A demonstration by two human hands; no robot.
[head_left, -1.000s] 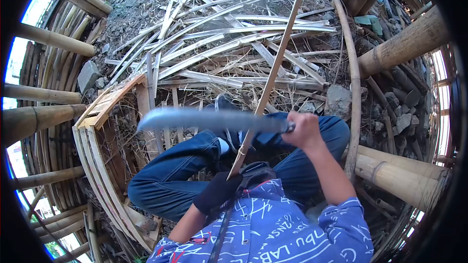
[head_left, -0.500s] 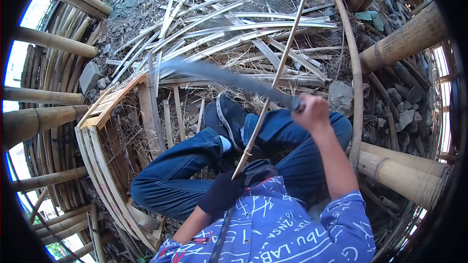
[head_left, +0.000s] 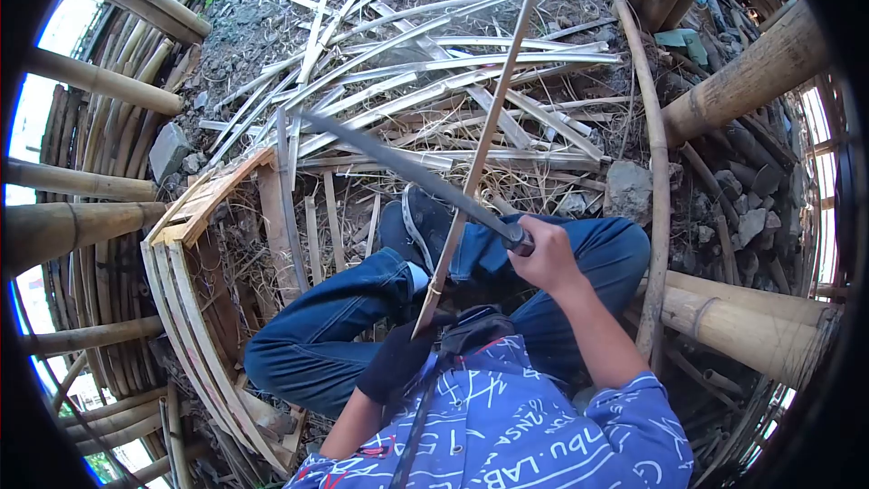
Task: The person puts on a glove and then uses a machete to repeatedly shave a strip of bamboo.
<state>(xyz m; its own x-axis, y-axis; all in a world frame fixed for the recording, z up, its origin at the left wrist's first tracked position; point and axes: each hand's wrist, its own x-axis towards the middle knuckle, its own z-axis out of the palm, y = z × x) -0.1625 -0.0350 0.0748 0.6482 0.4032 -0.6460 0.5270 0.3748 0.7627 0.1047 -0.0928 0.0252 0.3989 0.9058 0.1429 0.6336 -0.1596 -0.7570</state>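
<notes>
Right hand (head_left: 545, 255) is closed firmly around the handle (head_left: 519, 240) of a long knife (head_left: 389, 158), fingers wrapped, above the lap. The left hand (head_left: 396, 360), in a black glove, is held low against the body at the near end of a long strip (head_left: 498, 100); its fingers look curled in around that end, though how tightly I cannot tell. The strip slants up and away, and the blade crosses it over the lower legs; whether they touch I cannot tell.

The step in hand looks like blade work along the strip. A further stroke would call for a steady left grip, a controlled blade angle and an edge kept off the glove and jeans (head_left: 312, 321).

Around this, the knees bound the working space on both sides, with the shoes (head_left: 425, 217) close under the crossing. The blade's tip reaches out toward the loose strips (head_left: 453, 63) on the ground. A wooden crate (head_left: 195, 222) limits a wide swing to the left; a stone (head_left: 627, 190) and a long pole (head_left: 659, 172) limit it to the right.
</notes>
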